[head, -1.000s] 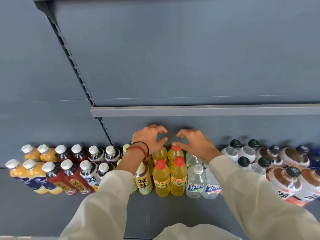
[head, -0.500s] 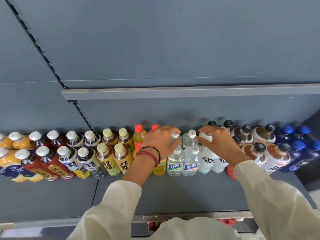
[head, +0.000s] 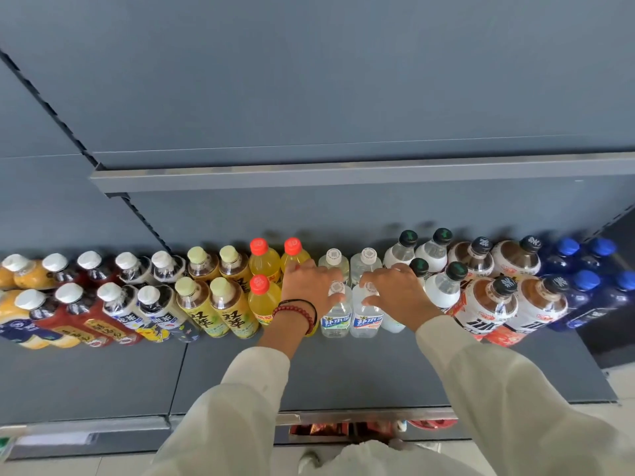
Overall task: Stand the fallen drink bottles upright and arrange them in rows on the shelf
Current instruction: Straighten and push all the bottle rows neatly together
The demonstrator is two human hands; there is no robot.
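Two upright bottles front the shelf: left hand grips the left clear bottle, right hand the right clear bottle, seemingly squaring their row.

Soft even light, wide-angle bowing, slightly soft

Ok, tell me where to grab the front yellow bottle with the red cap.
Grip the yellow bottle by its neck, just under the red cap, coming from above and in front. It stands upright with a tea bottle tight on one side and the left hand on the other, so only its top is free.
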